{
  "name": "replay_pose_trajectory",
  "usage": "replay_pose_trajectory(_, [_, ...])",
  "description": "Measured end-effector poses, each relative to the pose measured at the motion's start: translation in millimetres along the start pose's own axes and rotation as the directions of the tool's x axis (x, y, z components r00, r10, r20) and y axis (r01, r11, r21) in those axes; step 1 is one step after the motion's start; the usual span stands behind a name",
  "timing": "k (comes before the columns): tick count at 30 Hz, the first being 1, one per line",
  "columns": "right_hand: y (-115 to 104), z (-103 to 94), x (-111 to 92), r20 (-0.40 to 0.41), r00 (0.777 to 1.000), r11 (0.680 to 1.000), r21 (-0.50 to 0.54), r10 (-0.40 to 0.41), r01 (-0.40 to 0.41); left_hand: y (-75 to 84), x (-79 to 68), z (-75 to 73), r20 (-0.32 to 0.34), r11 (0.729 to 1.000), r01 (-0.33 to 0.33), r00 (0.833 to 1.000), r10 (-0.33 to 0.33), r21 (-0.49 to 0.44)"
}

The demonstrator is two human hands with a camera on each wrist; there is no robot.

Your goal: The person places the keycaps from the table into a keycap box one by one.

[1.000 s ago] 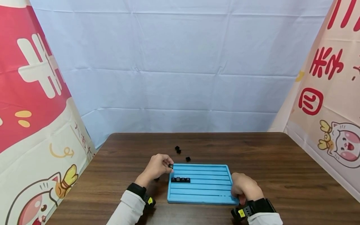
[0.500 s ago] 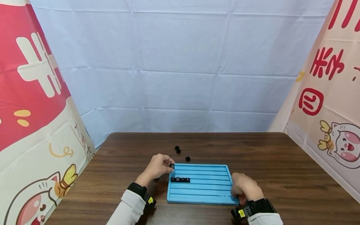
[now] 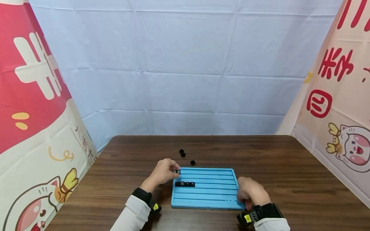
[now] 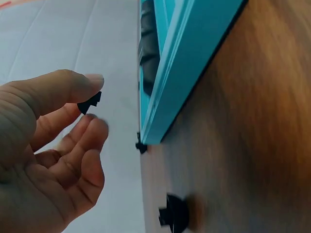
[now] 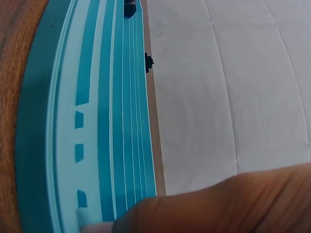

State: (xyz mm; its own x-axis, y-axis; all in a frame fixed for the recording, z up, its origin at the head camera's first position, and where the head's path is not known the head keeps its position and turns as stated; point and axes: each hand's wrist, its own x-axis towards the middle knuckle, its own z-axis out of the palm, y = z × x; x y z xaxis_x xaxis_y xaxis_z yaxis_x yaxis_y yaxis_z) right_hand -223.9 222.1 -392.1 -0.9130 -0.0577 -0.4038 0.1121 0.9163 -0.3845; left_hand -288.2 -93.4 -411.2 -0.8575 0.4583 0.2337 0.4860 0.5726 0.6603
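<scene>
My left hand [image 3: 163, 171] pinches a black keycap [image 4: 89, 103] between thumb and fingers, at the far left corner of a blue grooved tray [image 3: 214, 189]. In the left wrist view, the keycap is raised above the tray's rim. A short row of black keycaps [image 3: 185, 184] sits in one groove at the tray's left side. My right hand [image 3: 251, 192] grips the tray's right edge near its front corner; the thumb lies on the rim in the right wrist view, and the other fingers are mostly hidden.
Behind the tray, two loose black keycaps [image 3: 182, 153] lie together, with another keycap [image 3: 192, 163] closer to its back edge. A further keycap [image 4: 175, 213] lies on the wooden table [image 3: 130, 150] left of the tray. Cloth [image 3: 185, 70] hangs behind the table.
My left hand has shifted slightly right and toward me, bringing the pinched keycap over the tray's far left corner. The right hand has kept its grip on the tray's edge.
</scene>
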Motion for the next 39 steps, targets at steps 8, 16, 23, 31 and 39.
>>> replay_pose_trajectory(8, [-0.1,-0.8,0.9,-0.005,1.000,1.000,-0.010,0.010,-0.010,15.0,8.3,11.8,0.044,0.997,-0.034,0.999,0.031,0.071])
replay_pose_trajectory(16, [0.4,-1.2,1.2,-0.016,1.000,1.000,-0.027,0.004,-0.004,25.3,13.8,18.8,0.104,0.998,-0.006,0.995,-0.001,0.065])
replay_pose_trajectory(23, [-0.6,-0.2,1.4,-0.036,0.999,0.999,-0.041,0.009,-0.011,25.5,17.7,28.9,0.111,0.997,-0.010,0.994,0.002,0.072])
replay_pose_trajectory(31, [-0.9,-0.4,1.0,-0.011,1.000,1.000,-0.016,0.013,-0.013,29.7,19.8,38.0,0.135,0.995,-0.024,0.991,0.012,0.093])
replay_pose_trajectory(39, [-0.8,0.9,0.5,-0.007,1.000,1.000,-0.025,0.017,-0.017,33.7,17.9,46.0,0.132,0.992,-0.051,0.991,0.035,0.117])
